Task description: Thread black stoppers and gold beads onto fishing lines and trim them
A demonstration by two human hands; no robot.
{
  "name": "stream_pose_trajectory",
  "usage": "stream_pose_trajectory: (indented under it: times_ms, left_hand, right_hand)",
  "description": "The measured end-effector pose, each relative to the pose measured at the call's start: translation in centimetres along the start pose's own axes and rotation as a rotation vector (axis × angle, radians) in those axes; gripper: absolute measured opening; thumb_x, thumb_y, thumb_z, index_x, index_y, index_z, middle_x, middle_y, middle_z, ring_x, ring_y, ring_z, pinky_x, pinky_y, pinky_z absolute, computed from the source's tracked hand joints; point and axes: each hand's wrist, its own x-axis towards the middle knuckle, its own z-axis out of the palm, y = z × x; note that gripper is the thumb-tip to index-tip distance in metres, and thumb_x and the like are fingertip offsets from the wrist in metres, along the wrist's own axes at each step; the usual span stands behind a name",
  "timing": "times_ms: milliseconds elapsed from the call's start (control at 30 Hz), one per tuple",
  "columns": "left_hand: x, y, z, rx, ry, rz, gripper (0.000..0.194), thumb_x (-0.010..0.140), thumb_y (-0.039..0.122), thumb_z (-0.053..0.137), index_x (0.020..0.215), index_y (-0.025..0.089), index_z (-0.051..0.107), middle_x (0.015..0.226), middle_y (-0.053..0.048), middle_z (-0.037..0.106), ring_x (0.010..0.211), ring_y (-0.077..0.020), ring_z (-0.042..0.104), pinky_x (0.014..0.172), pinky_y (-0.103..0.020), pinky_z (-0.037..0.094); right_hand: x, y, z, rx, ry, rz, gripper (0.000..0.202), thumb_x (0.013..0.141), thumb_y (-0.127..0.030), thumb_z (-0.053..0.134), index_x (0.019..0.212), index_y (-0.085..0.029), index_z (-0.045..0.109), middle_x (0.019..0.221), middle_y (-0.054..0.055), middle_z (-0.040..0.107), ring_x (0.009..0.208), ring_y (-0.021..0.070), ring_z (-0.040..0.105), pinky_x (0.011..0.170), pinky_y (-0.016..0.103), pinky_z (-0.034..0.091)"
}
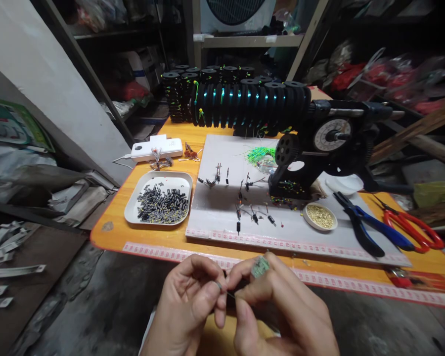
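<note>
At the bottom centre, in front of the table's edge, my left hand (193,301) pinches something tiny between thumb and fingertips, too small to make out. Close beside it, my right hand (282,306) is closed, its thumb and forefinger on what looks like a thin line or wire. A small greenish lump (260,266) sits among the fingers of my right hand. Beyond the hands, small black parts with thin leads (254,216) lie scattered on the grey board (211,217). A white tray (131,213) at the left holds many small black and yellowish parts.
A black machine (294,173) with a ribbed roller (252,106) stands behind. Right of it are a dish of gold beads (319,216), blue-handled pliers (383,230) and red-handled pliers (411,225). A white power strip (157,148) is at back left; tape measures (319,279) line the front.
</note>
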Motion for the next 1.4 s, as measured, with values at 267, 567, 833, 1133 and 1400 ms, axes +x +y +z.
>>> stream_pose_trajectory:
  times_ms: [267, 567, 833, 1133, 1400]
  left_hand:
    - [-0.1, 0.2, 0.5, 0.018, 0.026, -0.002, 0.031, 0.053, 0.024, 0.098, 0.066, 0.015, 0.07, 0.059, 0.003, 0.066, 0.042, -0.0007, 0.051, 0.042, -0.008, 0.046]
    - [0.0, -0.9, 0.6, 0.149, 0.103, 0.213, 0.034, 0.055, 0.028, 0.097, 0.066, 0.016, 0.068, 0.059, 0.005, 0.069, 0.043, -0.0024, 0.06, 0.044, -0.008, 0.05]
    - [0.2, -1.0, 0.6, 0.138, 0.069, 0.244, 0.035, 0.056, 0.029, 0.096, 0.069, 0.016, 0.066, 0.06, 0.006, 0.069, 0.043, -0.0027, 0.06, 0.043, -0.008, 0.051]
    - [-0.1, -1.3, -0.1, 0.307, 0.062, 0.512, 0.023, 0.065, 0.021, 0.091, 0.079, 0.024, 0.073, 0.067, 0.003, 0.075, 0.058, -0.0109, 0.07, 0.055, -0.016, 0.059]
    - [0.5, -0.5, -1.9, 0.818, -0.134, 1.085, 0.029, 0.076, 0.017, 0.084, 0.101, 0.031, 0.081, 0.083, -0.003, 0.083, 0.075, -0.0216, 0.076, 0.072, -0.03, 0.059]
  right_hand:
    - [0.1, -0.1, 0.0, 0.0, -0.009, -0.01, 0.024, 0.079, 0.003, 0.055, 0.081, -0.02, 0.053, 0.074, 0.001, 0.067, 0.076, 0.0115, 0.066, 0.068, 0.02, 0.057]
    - [-0.5, 0.4, 0.4, 0.031, 0.004, 0.057, 0.021, 0.083, -0.001, 0.054, 0.081, -0.022, 0.052, 0.071, 0.0, 0.066, 0.08, 0.0137, 0.067, 0.07, 0.023, 0.057]
    - [-0.2, 0.6, -0.4, 0.015, -0.048, 0.04, 0.023, 0.082, 0.001, 0.056, 0.083, -0.021, 0.053, 0.078, 0.001, 0.071, 0.081, 0.0122, 0.069, 0.077, 0.024, 0.056]
    - [-0.1, 0.4, -1.0, 0.058, -0.1, 0.077, 0.02, 0.086, -0.001, 0.057, 0.092, -0.019, 0.063, 0.087, 0.006, 0.065, 0.086, 0.0156, 0.069, 0.072, 0.022, 0.058]
    - [0.6, 0.6, -2.5, 0.136, -0.149, 0.204, 0.014, 0.086, -0.006, 0.063, 0.087, -0.018, 0.07, 0.085, 0.004, 0.067, 0.088, 0.0157, 0.068, 0.077, 0.024, 0.054]
